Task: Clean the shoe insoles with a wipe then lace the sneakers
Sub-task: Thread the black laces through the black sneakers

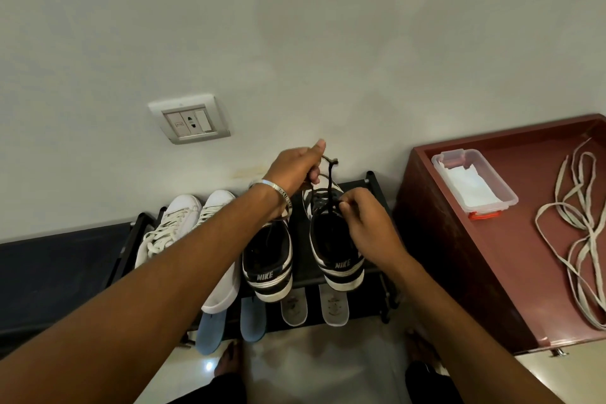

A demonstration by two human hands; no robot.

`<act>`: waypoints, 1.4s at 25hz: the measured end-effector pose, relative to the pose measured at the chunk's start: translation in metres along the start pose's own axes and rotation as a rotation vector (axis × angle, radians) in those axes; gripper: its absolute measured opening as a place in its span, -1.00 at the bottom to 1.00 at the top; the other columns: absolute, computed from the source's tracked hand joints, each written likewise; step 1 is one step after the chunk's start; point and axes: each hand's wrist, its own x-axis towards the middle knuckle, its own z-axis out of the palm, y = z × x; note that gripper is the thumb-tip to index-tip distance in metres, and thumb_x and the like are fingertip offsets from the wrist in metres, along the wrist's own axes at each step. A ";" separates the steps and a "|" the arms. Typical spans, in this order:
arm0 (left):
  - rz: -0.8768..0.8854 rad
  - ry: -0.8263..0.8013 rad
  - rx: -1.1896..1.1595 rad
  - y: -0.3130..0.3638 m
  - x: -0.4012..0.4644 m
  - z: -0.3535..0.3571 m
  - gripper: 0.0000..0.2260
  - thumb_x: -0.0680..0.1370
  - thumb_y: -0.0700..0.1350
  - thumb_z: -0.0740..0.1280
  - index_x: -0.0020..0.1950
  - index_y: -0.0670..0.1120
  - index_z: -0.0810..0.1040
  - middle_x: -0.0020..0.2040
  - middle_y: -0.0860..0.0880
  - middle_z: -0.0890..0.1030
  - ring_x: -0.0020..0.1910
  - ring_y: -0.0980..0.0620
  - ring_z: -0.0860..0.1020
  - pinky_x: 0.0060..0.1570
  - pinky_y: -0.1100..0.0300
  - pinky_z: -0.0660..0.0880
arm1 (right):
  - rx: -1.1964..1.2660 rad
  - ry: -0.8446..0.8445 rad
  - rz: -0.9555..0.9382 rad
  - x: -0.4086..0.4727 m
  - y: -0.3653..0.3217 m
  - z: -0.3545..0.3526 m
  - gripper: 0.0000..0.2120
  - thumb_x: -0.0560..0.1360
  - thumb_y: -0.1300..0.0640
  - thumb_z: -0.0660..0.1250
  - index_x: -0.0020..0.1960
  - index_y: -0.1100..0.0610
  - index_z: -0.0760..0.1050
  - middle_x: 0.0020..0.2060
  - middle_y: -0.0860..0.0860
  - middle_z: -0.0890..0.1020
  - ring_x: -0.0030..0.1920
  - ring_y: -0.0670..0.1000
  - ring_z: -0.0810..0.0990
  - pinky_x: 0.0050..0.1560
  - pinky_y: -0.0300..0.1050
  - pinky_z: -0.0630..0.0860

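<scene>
While left hand (296, 165) grips black lace (329, 180) aloft, right hand (367, 223) pinches it low.

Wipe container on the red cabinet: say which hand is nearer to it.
Right. The right hand pinches the black lace over the sneaker, left of the wipe container; the left hand is farther left.

We see a black shoe rack (377, 203) carrying white sneakers (183, 223) and black sneakers (337, 259); insoles (333, 307) lie on what seems its lower shelf. The red desk (524, 239) holds a wipe box (472, 184) and loose laces (577, 226).
</scene>
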 end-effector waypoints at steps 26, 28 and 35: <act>0.276 0.161 -0.122 0.128 0.007 -0.021 -0.74 0.67 -0.15 0.17 -0.19 -0.11 0.53 -0.34 -0.05 0.54 -0.47 0.07 0.53 -0.39 0.19 0.50 | 0.410 0.169 -0.108 0.112 -0.172 -0.103 -0.88 0.45 0.28 0.48 -0.07 0.13 0.57 -0.26 0.09 0.68 -0.24 -0.02 0.65 -0.12 -0.12 0.59; 0.304 0.164 -0.136 0.140 0.005 -0.024 -0.74 0.66 -0.14 0.20 -0.18 -0.13 0.54 -0.33 -0.06 0.55 -0.46 0.08 0.55 -0.36 0.19 0.55 | 0.402 0.194 -0.123 0.117 -0.179 -0.108 -0.87 0.44 0.27 0.49 -0.08 0.12 0.57 -0.29 0.06 0.67 -0.26 -0.05 0.64 -0.16 -0.18 0.57; 0.336 0.167 -0.161 0.165 0.005 -0.035 -0.85 0.60 -0.12 0.34 -0.08 -0.15 0.64 -0.17 -0.11 0.66 -0.27 0.03 0.65 -0.17 0.13 0.63 | 0.379 0.251 -0.131 0.130 -0.198 -0.122 -0.71 0.42 0.24 0.49 0.10 0.12 0.53 -0.26 0.00 0.69 -0.22 -0.06 0.69 -0.09 -0.13 0.64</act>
